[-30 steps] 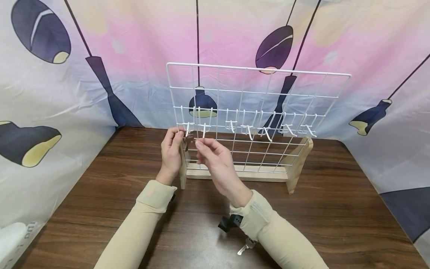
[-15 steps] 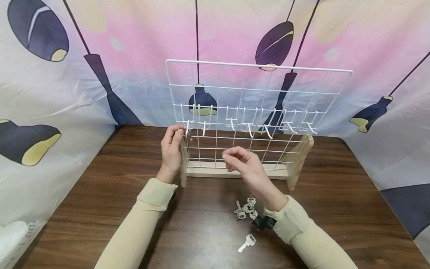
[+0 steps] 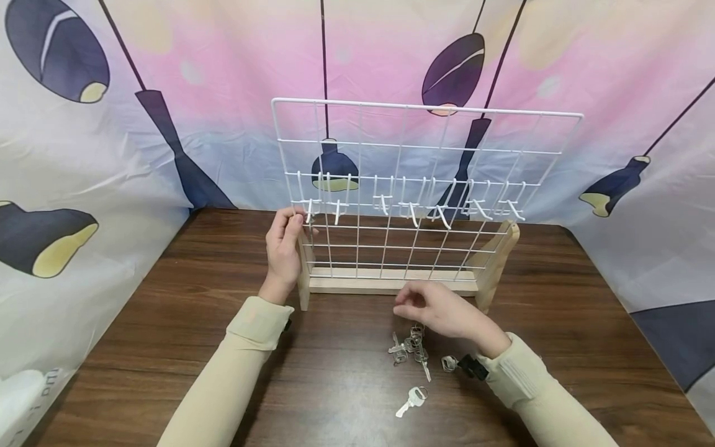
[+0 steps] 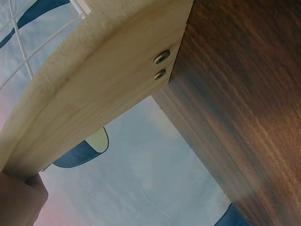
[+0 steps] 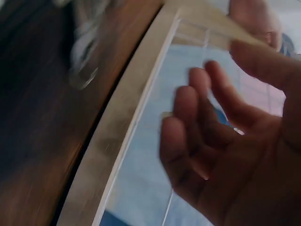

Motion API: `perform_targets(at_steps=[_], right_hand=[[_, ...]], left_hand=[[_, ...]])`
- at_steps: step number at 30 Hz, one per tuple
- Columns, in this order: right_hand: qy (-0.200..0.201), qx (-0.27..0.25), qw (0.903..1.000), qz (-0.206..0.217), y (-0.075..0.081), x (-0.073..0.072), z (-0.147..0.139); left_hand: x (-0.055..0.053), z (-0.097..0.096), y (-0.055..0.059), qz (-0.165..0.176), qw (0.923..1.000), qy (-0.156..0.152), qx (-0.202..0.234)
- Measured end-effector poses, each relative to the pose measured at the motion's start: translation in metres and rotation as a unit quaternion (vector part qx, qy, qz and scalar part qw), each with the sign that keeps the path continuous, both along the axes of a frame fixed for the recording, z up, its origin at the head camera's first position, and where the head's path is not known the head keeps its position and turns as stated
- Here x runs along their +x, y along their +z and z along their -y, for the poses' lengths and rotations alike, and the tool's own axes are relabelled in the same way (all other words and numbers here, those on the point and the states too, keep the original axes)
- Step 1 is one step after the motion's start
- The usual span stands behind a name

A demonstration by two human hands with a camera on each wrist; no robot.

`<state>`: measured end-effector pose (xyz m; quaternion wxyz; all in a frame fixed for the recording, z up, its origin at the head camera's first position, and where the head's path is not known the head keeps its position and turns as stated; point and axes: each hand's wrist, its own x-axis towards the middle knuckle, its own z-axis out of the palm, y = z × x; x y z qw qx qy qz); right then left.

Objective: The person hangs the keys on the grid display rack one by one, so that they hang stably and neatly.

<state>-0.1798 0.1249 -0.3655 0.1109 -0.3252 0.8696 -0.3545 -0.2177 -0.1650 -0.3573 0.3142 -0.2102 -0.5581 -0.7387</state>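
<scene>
Brown worktop [image 3: 341, 360] carries the key pile [image 3: 413, 343], just on the near side of the right hand [image 3: 438, 307], whose blurred grip looks parted and empty; farther off, the left hand [image 3: 283, 245] clasps the rack [image 3: 363, 286].

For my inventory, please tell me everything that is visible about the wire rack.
The wire rack is a white grid, apparently coated metal, standing upright on the brown table in a pale wooden base with two side supports. Seven white hooks line its middle. The left hand grips its left end. Two metallic fasteners show on its left support.
</scene>
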Motion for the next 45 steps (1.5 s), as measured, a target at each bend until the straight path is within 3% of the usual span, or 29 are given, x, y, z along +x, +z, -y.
perform_targets(at_steps=[3,8,15,27,35,45], right_hand=[[0.009,0.061,0.998,-0.016,-0.006,0.001,-0.01],[-0.011,0.148,0.9887,-0.016,-0.014,0.005,-0.021],[-0.029,0.21,0.977,-0.028,-0.019,0.009,-0.028],[0.004,0.184,0.9827,-0.02,-0.019,0.011,-0.025],[0.009,0.179,0.9837,-0.006,-0.02,0.012,-0.023],[0.007,0.173,0.9849,-0.012,-0.025,0.011,-0.019]], left_hand=[[-0.001,0.001,0.0,0.0,1.0,0.001,0.0],[-0.001,0.001,-0.001,-0.001,1.0,0.003,-0.004],[-0.001,0.001,-0.001,-0.006,0.9999,0.01,-0.011],[0.0,0.001,-0.001,-0.014,0.9997,0.013,-0.018],[0.001,0.002,0.0,-0.008,0.9987,0.035,-0.037],[0.001,0.002,0.0,-0.01,0.9979,0.042,-0.047]])
